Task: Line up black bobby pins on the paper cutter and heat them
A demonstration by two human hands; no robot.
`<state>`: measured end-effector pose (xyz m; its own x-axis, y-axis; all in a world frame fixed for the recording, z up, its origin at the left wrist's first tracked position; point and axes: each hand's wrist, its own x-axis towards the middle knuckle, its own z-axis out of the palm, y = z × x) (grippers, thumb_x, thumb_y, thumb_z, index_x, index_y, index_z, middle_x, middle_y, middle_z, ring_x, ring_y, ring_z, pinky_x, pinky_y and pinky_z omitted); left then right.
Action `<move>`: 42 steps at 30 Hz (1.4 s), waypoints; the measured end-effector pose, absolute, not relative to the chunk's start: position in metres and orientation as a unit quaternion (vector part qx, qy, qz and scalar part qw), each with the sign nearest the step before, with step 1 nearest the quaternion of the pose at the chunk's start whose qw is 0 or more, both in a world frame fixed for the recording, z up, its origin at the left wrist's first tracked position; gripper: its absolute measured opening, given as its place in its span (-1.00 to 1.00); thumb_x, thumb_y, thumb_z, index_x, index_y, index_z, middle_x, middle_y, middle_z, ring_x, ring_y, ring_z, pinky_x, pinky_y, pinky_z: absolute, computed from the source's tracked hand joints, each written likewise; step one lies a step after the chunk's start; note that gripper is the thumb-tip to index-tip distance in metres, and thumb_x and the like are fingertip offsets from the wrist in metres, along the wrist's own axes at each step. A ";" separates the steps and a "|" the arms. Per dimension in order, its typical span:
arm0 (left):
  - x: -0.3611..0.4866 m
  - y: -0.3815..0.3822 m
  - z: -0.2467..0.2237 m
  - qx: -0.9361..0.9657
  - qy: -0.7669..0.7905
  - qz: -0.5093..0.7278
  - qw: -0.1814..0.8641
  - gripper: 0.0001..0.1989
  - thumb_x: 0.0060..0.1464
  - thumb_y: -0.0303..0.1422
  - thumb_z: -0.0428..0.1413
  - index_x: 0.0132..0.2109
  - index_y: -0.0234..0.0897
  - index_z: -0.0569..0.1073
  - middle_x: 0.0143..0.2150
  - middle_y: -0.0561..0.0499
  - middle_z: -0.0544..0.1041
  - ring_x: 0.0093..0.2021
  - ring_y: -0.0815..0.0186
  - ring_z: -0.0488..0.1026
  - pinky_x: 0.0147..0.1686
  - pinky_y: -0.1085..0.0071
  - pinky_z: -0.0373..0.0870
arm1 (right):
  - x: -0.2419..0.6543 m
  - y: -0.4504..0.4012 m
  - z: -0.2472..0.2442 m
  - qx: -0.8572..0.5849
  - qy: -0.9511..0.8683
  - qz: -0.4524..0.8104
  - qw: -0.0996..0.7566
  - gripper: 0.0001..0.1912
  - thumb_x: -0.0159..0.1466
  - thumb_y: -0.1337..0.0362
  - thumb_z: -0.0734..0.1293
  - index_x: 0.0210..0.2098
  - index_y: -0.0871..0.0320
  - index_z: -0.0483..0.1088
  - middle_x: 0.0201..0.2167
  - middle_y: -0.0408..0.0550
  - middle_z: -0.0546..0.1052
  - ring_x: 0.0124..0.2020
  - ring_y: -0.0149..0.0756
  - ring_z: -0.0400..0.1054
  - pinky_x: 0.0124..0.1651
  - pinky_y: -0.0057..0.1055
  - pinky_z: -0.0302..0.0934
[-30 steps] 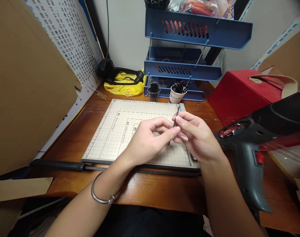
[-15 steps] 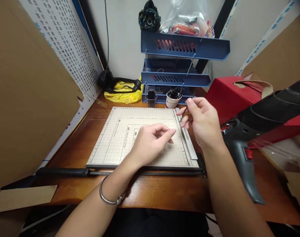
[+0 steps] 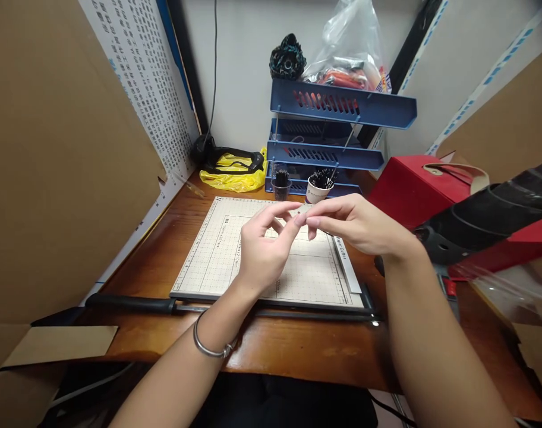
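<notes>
My left hand [image 3: 268, 244] and my right hand [image 3: 355, 223] meet at the fingertips above the paper cutter [image 3: 199, 261]. The right fingers are pinched on a thin dark stick, mostly hidden by the hand. A tiny dark tip shows between the two hands. The left thumb and fingers are curled round that spot, and what they grip is too small to make out. Just behind the cutter stand a clear cup [image 3: 280, 190] and a white paper cup [image 3: 318, 191], both full of thin black sticks.
Blue stacked trays [image 3: 342, 107] rise at the back, with a plastic bag on top. A yellow bag [image 3: 235, 178] lies at back left. The cutter's black handle [image 3: 131, 303] runs along the front left. A red box [image 3: 400, 184] and a black tool [image 3: 476, 220] are at the right.
My right hand has moved left and down to my left hand, bringing the stick along. My left hand has risen slightly, and the camera view has shifted.
</notes>
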<state>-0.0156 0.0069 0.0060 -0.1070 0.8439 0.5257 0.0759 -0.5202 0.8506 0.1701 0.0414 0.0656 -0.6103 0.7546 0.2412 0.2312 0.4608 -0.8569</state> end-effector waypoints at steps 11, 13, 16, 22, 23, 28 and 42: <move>-0.018 0.002 0.010 0.609 0.317 0.658 0.311 -0.88 0.23 -0.22 0.29 -0.18 -0.13 0.67 -0.18 -0.01 0.66 -0.22 0.30 0.54 -0.25 0.39 0.49 | 0.161 0.020 0.064 -0.288 -0.736 0.529 0.310 -0.75 0.39 0.09 0.39 -0.24 0.15 0.57 -0.42 -0.08 0.64 -0.66 -0.50 0.23 -0.59 -0.48 0.14; -0.018 0.001 0.011 0.604 0.307 0.661 0.322 -0.89 0.22 -0.23 0.30 -0.20 -0.14 0.67 -0.21 0.00 0.65 -0.24 0.32 0.53 -0.25 0.40 0.49 | 0.158 0.015 0.065 -0.289 -0.726 0.539 0.314 -0.75 0.39 0.08 0.40 -0.25 0.15 0.56 -0.42 -0.08 0.65 -0.68 -0.51 0.21 -0.62 -0.49 0.12; -0.018 -0.001 0.013 0.596 0.300 0.661 0.344 -0.91 0.21 -0.25 0.32 -0.22 -0.14 0.68 -0.23 0.03 0.65 -0.30 0.37 0.50 -0.27 0.42 0.47 | 0.155 0.012 0.066 -0.291 -0.721 0.541 0.319 -0.73 0.36 0.06 0.42 -0.26 0.16 0.56 -0.42 -0.06 0.65 -0.70 -0.52 0.19 -0.66 -0.49 0.08; -0.017 0.003 0.011 0.516 0.313 0.653 0.457 -0.84 0.17 -0.20 0.32 -0.23 -0.19 0.65 -0.35 0.07 0.61 -0.52 0.46 0.37 -0.50 0.47 0.36 | 0.164 0.014 0.064 -0.333 -0.742 0.487 0.319 -0.79 0.29 0.10 0.50 -0.22 0.12 0.64 -0.51 -0.11 0.60 -0.57 -0.41 0.37 -0.49 -0.45 0.22; -0.017 0.005 0.011 0.494 0.315 0.658 0.473 -0.82 0.18 -0.19 0.31 -0.21 -0.20 0.64 -0.36 0.08 0.61 -0.54 0.47 0.36 -0.52 0.48 0.34 | 0.168 0.015 0.064 -0.347 -0.747 0.465 0.324 -0.79 0.28 0.11 0.51 -0.20 0.11 0.65 -0.53 -0.11 0.60 -0.51 -0.37 0.42 -0.41 -0.43 0.27; -0.014 0.009 0.009 0.442 0.348 0.652 0.509 -0.75 0.17 -0.16 0.32 -0.18 -0.26 0.60 -0.21 -0.03 0.70 -0.62 0.52 0.34 -0.54 0.49 0.36 | 0.180 0.026 0.070 -0.422 -0.691 0.362 0.462 -0.80 0.22 0.08 0.55 -0.34 0.08 0.67 -0.48 -0.07 0.60 -0.48 -0.36 0.36 -0.40 -0.36 0.24; -0.012 0.011 -0.002 0.658 0.406 0.427 0.469 -0.76 0.31 -0.21 0.16 -0.25 -0.23 0.62 -0.28 0.03 0.68 -0.29 0.32 0.57 -0.26 0.40 0.40 | 0.198 0.167 0.094 -0.746 -0.623 -0.012 0.233 -0.90 0.14 0.37 0.44 -0.32 0.20 0.60 -0.27 0.20 0.61 -0.10 0.03 0.43 0.05 0.05 0.31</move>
